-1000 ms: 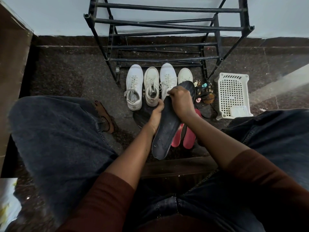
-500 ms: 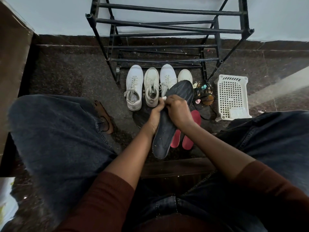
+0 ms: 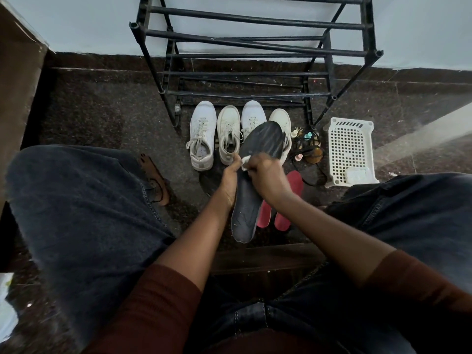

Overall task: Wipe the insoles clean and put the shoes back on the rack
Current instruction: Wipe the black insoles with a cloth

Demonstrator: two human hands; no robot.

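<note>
Here left hand (image 3: 229, 180) holds insole (image 3: 245, 213) under right hand (image 3: 268, 175).

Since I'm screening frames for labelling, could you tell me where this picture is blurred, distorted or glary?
Head view: the right hand rubbing a white cloth on the black insole is motion-blurred; the left hand and white sneakers are sharp; wide-angle distortion skews the shoe rack; a pale light streak crosses the floor at right.

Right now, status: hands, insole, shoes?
Left hand grips dark insole. Right hand presses white wipe on it. Four white shoes on floor before rack.
</note>
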